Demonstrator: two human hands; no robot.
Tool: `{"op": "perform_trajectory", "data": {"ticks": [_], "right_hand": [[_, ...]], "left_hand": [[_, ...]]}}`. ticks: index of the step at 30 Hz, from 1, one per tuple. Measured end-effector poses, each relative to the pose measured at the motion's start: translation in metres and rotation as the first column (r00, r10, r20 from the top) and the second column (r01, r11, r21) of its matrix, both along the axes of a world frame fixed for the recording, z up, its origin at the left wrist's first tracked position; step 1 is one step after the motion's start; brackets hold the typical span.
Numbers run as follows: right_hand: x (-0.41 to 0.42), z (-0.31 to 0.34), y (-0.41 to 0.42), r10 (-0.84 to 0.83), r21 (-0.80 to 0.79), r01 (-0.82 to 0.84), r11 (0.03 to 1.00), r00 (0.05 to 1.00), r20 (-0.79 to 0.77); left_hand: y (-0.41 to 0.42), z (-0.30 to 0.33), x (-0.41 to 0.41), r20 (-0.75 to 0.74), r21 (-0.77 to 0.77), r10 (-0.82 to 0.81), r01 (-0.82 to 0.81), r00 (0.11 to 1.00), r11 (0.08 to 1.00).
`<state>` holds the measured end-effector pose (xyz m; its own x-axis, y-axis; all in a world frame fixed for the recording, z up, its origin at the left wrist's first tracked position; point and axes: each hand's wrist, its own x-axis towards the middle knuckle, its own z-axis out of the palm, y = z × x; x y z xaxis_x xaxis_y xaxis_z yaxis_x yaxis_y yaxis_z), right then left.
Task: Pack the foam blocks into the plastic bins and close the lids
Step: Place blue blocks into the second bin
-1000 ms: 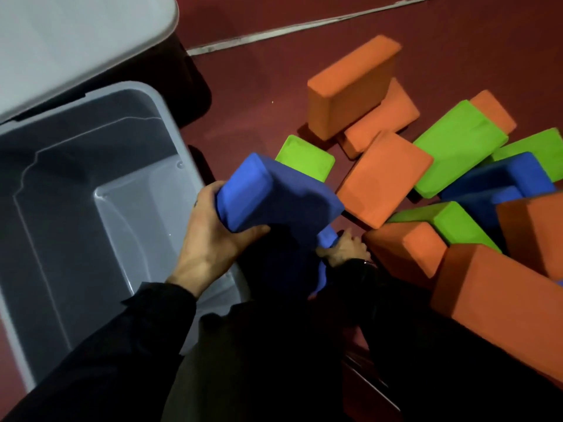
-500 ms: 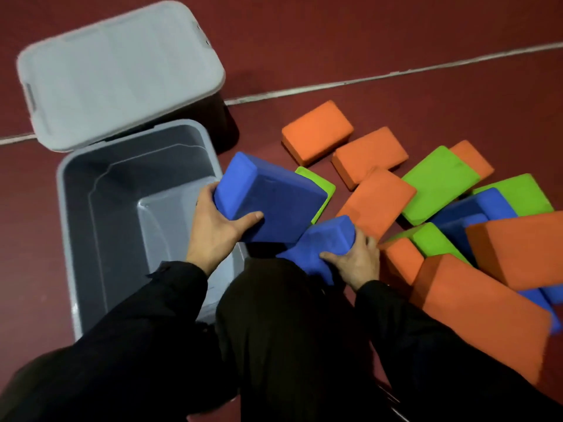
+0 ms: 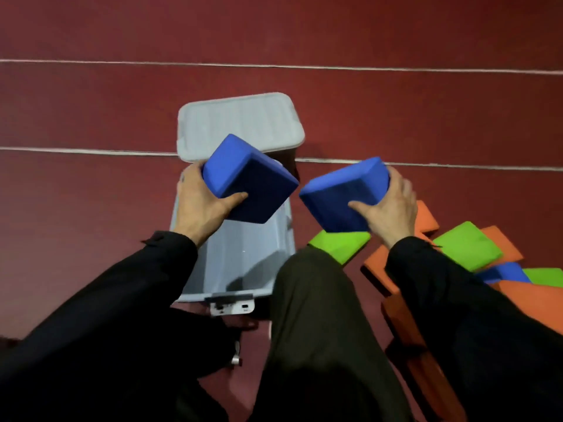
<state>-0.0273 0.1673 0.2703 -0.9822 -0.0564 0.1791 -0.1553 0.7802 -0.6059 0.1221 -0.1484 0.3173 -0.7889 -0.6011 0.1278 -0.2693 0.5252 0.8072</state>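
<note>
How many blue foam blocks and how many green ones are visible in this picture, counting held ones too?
Blue: 3 (left-held blue block, right-held blue block, far-right blue block)
Green: 3 (near green block, middle green block, edge green block)
Total: 6

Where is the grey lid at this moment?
In the head view, the grey lid lies on the red floor just beyond the open bin, centre-left.

Dim, soft focus, wide-angle edge distortion.
</note>
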Motion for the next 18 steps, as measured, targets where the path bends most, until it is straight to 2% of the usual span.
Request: {"op": "perform_trajectory", "data": {"ticks": [2,5,9,11,14,18], "right_hand": [[-0.001,0.032,-0.023,0.055,-0.06,-0.059,0.996,0.996,-0.069],[-0.003,0.065,-0.068,0.157,-0.132,-0.163,0.978,0.986,-0.058],[0.008,0.066,-0.133,0.32,-0.157,-0.31,0.938,0.946,0.046],[0.017,0.043,-0.157,0.381,-0.111,-0.369,0.923,0.916,0.122],[0.039,-0.006,-0.18,0.413,0.047,-0.435,0.899,0.88,0.236],[0.051,-0.057,-0.185,0.382,0.188,-0.441,0.877,0.879,0.285]], "left_hand": [[-0.024,0.005,0.024,-0.005,-0.04,0.044,-0.044,0.999,0.998],[-0.06,-0.003,0.057,0.057,-0.129,0.041,-0.033,0.998,0.991],[-0.102,-0.037,0.073,0.31,-0.329,-0.033,0.14,0.95,0.934],[-0.113,-0.064,0.078,0.452,-0.329,-0.024,0.192,0.892,0.925],[-0.114,-0.105,0.08,0.643,-0.33,-0.015,0.295,0.766,0.897],[-0.117,-0.143,0.065,0.755,-0.418,-0.046,0.534,0.655,0.735]]}}
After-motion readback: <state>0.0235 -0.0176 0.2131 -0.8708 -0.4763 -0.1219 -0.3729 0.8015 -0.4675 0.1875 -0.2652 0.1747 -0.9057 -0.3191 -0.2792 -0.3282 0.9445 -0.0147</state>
